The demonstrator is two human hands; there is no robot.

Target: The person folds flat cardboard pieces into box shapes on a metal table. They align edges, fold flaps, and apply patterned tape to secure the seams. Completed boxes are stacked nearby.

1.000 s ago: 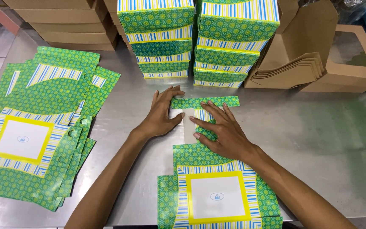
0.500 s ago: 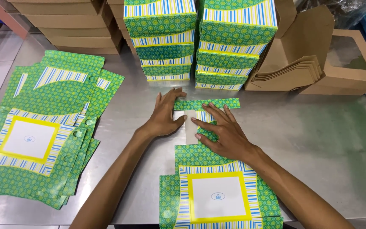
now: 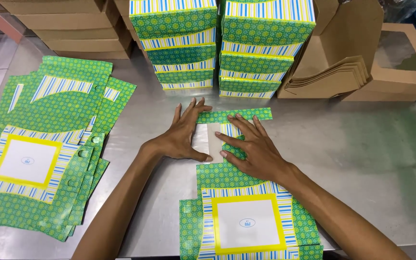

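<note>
Green box blank (image 3: 237,192) flat under both hands' fingers (image 3: 237,126)

A packing workshop for cardboard boxes: a steel worktop (image 3: 362,159) carries a heap of flat green patterned box blanks (image 3: 49,144) at left, stacks of folded green boxes (image 3: 222,43) at top centre, and brown window boxes (image 3: 396,62) at upper right.

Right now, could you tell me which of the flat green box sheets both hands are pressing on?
The single sheet at the near table edge: left hand and right hand press its far end. The pile of sheets to the left lies untouched.
</note>
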